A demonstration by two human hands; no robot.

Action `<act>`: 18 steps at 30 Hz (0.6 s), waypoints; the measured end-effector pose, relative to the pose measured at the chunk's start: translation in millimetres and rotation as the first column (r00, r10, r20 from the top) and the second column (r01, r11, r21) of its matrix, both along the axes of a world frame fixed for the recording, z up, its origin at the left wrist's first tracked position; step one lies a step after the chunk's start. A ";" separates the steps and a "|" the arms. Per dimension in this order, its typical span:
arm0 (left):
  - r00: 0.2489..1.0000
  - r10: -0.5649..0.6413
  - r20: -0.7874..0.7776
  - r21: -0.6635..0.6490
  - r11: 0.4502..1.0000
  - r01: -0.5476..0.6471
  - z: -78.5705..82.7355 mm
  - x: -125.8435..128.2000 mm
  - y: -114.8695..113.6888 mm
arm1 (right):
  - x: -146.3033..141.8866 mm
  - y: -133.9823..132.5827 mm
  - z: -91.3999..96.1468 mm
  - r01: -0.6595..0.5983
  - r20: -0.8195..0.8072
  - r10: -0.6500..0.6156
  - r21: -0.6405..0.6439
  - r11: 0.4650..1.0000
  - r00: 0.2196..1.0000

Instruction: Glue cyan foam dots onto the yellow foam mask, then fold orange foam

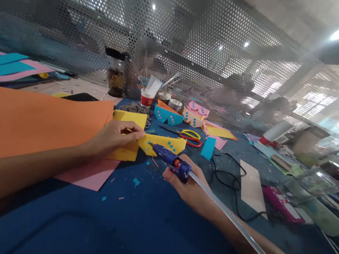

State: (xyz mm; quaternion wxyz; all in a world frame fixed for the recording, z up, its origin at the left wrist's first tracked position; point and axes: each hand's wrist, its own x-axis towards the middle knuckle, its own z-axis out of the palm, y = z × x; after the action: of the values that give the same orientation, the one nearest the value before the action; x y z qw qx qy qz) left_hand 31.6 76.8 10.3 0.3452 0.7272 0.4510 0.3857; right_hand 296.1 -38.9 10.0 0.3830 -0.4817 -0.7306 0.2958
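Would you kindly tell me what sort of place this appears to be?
It looks like a craft workshop, though that is a judgement: the right hand holds a glue gun, and scissors and orange paper lie on a blue table.

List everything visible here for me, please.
Yellow cutout: one, yellow, blue squares, centre
Glue gun: one, blue, tip by cutout
Scissors: one pair, red and yellow, beyond cutout
Large sheets: count unclear, orange, yellow, pink, left
Other cutouts: several, blue, peach, pink, beyond scissors
Mesh screen: one, grey, across the back
Jar: one, transparent, before screen
Cup: one, red, beside jar
Device: one, pink, right
Tabletop: one, blue, beneath
Scraps: many, mostly blue, tabletop
Left hand: one, bare, holding cutout
Right hand: one, bare, holding glue gun
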 end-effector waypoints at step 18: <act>1.000 -0.013 0.015 -0.010 1.000 0.013 -3.4 -0.4 2.5 | -3.6 -1.5 3.8 -0.001 0.095 -0.006 0.076 0.997 0.995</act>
State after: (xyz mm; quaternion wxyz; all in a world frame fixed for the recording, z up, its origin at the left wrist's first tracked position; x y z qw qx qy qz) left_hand 31.2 79.2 6.8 0.3546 0.7255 0.4457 0.3864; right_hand 292.5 -40.4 13.8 0.3661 -0.4812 -0.7582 0.2439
